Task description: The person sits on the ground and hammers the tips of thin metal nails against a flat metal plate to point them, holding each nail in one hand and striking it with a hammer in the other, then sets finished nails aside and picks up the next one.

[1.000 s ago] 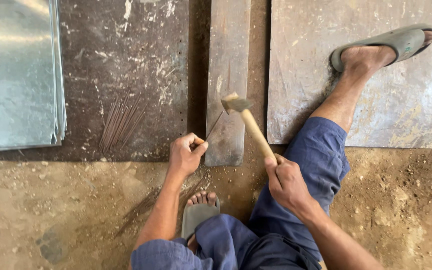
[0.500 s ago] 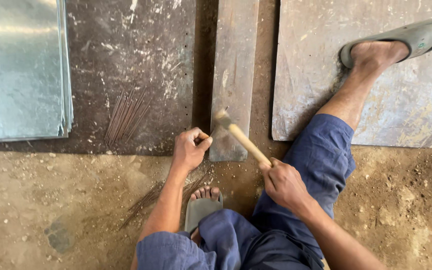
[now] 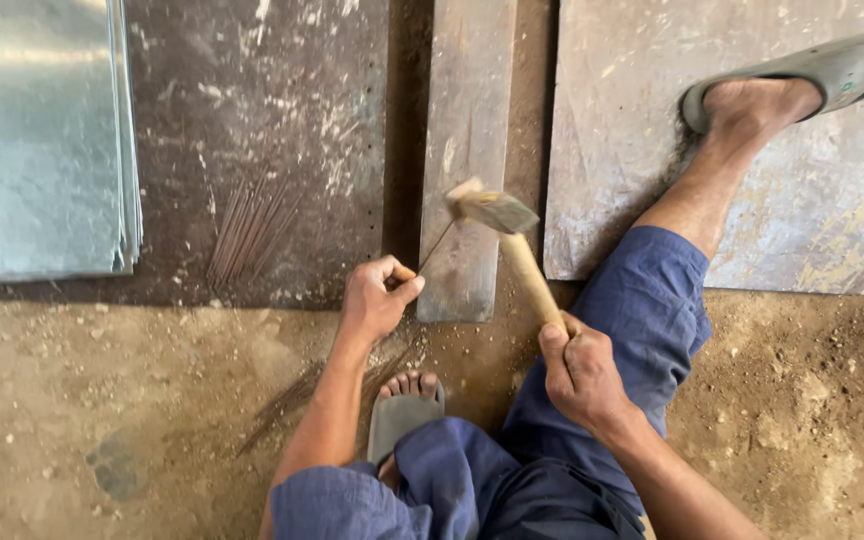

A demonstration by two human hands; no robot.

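Note:
My right hand (image 3: 580, 368) grips the wooden handle of a hammer (image 3: 497, 215). Its metal head hangs over a long steel bar (image 3: 467, 130) that lies on the ground in front of me. My left hand (image 3: 377, 297) pinches the near end of a thin metal rod (image 3: 437, 246), which slants up onto the bar just under the hammer head. I sit on the dirt floor in blue trousers, one sandalled foot stretched out to the right and the other tucked in below.
A bundle of thin rods (image 3: 252, 228) lies on a dark metal plate (image 3: 252, 100) to the left. A stack of shiny metal sheets (image 3: 37, 140) sits at far left. A grey plate (image 3: 802, 200) lies under my right foot (image 3: 802, 85).
The hammer head rose off the bar, came down onto the rod half a second ago, and has lifted again. My left hand has kept hold of the rod in the same place.

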